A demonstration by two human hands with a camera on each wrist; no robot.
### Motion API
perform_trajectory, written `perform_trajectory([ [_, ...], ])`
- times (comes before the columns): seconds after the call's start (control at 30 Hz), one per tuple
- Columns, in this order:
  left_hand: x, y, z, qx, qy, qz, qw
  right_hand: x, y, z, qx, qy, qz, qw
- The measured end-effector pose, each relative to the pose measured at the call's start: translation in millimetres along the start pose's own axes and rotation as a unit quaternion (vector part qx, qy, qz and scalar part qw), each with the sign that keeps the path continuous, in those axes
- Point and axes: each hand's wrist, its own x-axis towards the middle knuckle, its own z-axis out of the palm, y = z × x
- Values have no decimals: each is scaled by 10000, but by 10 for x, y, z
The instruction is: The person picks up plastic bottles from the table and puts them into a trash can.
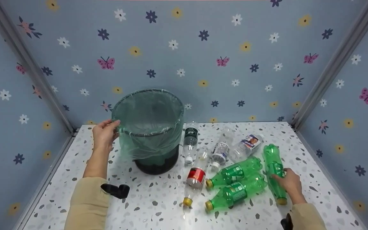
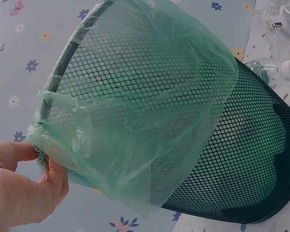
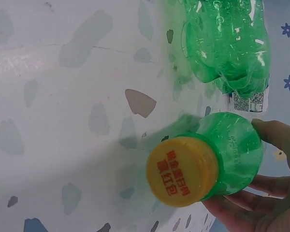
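My left hand [image 1: 103, 134] pinches the rim of a mesh wastebasket [image 1: 159, 166] at its left side, through the green plastic bag [image 1: 147, 147] folded over the rim. In the left wrist view the thumb and fingers hold the bag's edge. On the right, my right hand [image 1: 290, 183] grips a green plastic bottle [image 1: 272, 156] around its lower half, nearer the yellow cap [image 3: 181, 171]. The thumb is on one side and the fingers on the other. Two more green bottles [image 1: 235, 193] lie to the left of this hand.
Between basket and green bottles lie a clear bottle with a red label [image 1: 196, 175], one with a dark green label [image 1: 190, 134], and two other clear bottles [image 1: 220, 149]. All are on a speckled white table [image 1: 139, 204]. Flowered walls [image 1: 203, 48] enclose the back and sides.
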Motion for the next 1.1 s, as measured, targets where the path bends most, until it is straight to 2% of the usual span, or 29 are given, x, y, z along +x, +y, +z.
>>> perform_trajectory([
  [0.03,20,-15,-5,-41,-17,18,10000,-4,-8,-9,3,11,-29,10000],
  [0.1,-72,50,36,-44,38,29,10000,-17,-30,-31,13,61,-103,9999],
  [0.13,-128,94,54,-91,28,-15,10000,-26,-42,-42,28,95,-141,9999],
  [0.17,-284,219,116,125,143,-150,9997,-34,-57,-55,32,128,-191,9997],
  [0.23,-448,338,161,64,95,-192,9997,-50,-88,-78,18,218,-299,9993],
  [0.37,-618,469,210,68,110,-271,9996,-76,-176,-110,3,411,-533,9977],
  [0.6,-629,471,216,149,270,-298,9991,-130,-385,-140,-42,704,-1101,9914],
  [0.83,-627,465,207,73,299,-319,9990,-207,-693,-169,-21,749,-1524,9855],
  [1.1,-619,446,222,82,291,-360,9989,-319,-1072,-266,-42,862,-2171,9723],
])
